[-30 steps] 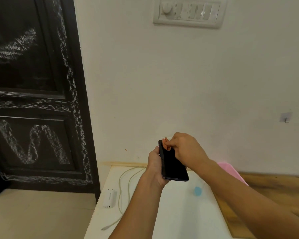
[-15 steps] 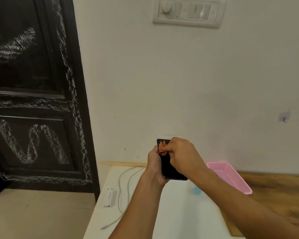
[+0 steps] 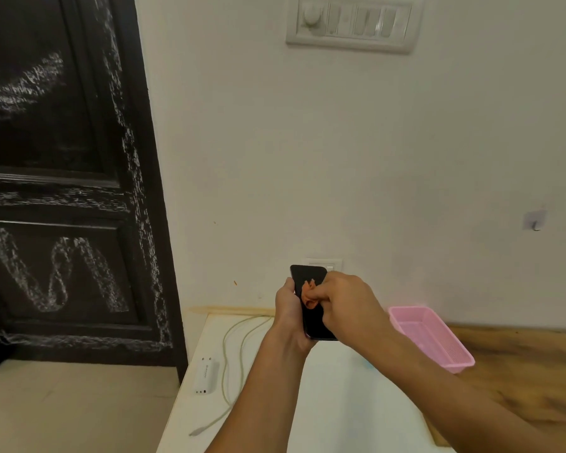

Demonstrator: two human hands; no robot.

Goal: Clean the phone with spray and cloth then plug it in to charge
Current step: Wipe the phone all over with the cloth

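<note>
My left hand grips a black phone by its left edge, holding it upright above the white table. My right hand pinches a small orange cloth against the phone's dark screen. A white charger adapter lies on the table's left edge, with a pale cable looping beside it. A white wall socket shows just behind the phone's top. The spray bottle is hidden behind my right forearm.
A pink plastic basket stands on a wooden surface at the right. A dark door with chalk marks fills the left. A switch panel sits high on the wall, and a small hook at the right.
My right hand with the orange cloth has slid down the phone screen from its top edge toward the middle. The phone stays upright in my left hand.
</note>
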